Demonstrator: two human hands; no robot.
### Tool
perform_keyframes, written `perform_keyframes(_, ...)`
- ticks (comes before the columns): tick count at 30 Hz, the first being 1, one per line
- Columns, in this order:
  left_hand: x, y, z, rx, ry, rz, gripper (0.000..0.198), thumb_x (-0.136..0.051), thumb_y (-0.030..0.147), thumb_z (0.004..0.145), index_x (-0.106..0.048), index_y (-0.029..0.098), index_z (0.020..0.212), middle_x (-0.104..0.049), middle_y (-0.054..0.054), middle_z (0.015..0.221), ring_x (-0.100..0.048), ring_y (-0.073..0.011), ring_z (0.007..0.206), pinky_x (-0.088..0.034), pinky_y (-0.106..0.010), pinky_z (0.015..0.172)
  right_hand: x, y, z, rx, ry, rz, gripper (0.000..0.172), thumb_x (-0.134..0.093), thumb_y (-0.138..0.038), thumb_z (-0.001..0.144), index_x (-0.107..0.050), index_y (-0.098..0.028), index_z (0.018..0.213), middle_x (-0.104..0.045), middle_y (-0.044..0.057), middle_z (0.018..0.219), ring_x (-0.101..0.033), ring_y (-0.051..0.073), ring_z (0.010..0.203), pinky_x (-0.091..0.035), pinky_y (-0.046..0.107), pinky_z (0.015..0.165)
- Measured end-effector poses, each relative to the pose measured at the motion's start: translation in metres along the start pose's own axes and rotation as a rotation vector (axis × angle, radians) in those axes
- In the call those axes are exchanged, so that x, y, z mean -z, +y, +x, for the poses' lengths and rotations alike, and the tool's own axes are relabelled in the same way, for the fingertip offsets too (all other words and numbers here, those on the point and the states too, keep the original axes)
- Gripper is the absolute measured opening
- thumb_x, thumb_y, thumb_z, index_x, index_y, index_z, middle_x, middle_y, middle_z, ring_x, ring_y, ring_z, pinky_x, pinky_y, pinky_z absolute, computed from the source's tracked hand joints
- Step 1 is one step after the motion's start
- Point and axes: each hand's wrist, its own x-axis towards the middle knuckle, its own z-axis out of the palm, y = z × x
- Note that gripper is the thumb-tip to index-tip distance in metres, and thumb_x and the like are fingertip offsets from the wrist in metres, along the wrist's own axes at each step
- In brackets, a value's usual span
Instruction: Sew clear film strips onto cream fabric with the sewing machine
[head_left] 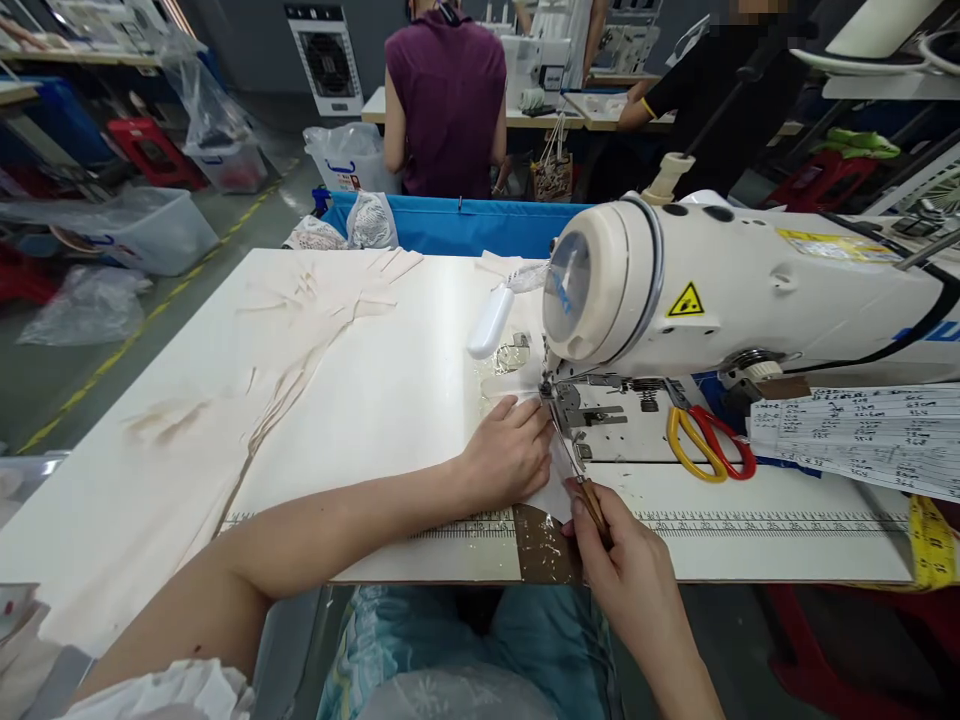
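Note:
My left hand [511, 452] lies on the table with its fingers stretched flat on a piece of white fabric [553, 488], close to the presser foot [547, 388] of a white sewing machine [720, 290]. My right hand [626, 550] is closed around the wooden handle of an awl [596, 512]. The awl's thin metal shaft slants up and left across the fabric toward the needle area. Right-hand fingertips are also at the fabric's near right edge; whether they pinch it, I cannot tell.
Red-and-yellow scissors [705, 443] lie right of the needle area, beside handwritten sheets [862, 435]. Pale fabric pieces [300, 330] spread over the table's left [420, 370]. A white rounded object [491, 322] lies behind my left hand. A yellow tape measure [932, 540] hangs right. Co-workers sit beyond.

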Motion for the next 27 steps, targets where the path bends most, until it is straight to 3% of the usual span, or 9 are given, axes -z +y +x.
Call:
perform_keyframes(7,0.000,-0.001,0.000,0.001,-0.053,0.001,0.042,-0.045,0.023,0.094,-0.058,0.005,0.129,-0.056,-0.019,0.137,-0.049,-0.0312,0.128,-0.035,-0.047,0.108,0.018,0.022,-0.011,-0.193,0.156,0.019,0.037,-0.048,-0.049,0.096,-0.066,-0.019,0.105,-0.067,0.002,0.068,-0.062,0.018,0.054,-0.051,0.025,0.050)
perform_keyframes(18,0.000,0.006,-0.003,0.001,-0.017,0.011,0.048,-0.041,0.031,0.096,-0.057,-0.001,0.128,-0.056,-0.023,0.135,-0.053,-0.0319,0.122,-0.036,-0.046,0.107,0.017,0.035,-0.014,-0.290,0.168,0.113,0.045,-0.051,-0.056,0.094,-0.067,-0.017,0.106,-0.061,0.001,0.068,-0.061,0.018,0.060,-0.048,0.024,0.048)
perform_keyframes(27,0.001,0.009,-0.004,-0.009,-0.020,0.012,0.047,-0.041,0.031,0.096,-0.058,-0.001,0.127,-0.057,-0.022,0.134,-0.052,-0.0321,0.121,-0.036,-0.047,0.106,0.019,0.033,-0.016,-0.339,0.160,0.161,0.049,-0.052,-0.060,0.092,-0.067,-0.016,0.104,-0.060,0.001,0.069,-0.054,0.015,0.052,-0.048,0.023,0.047)
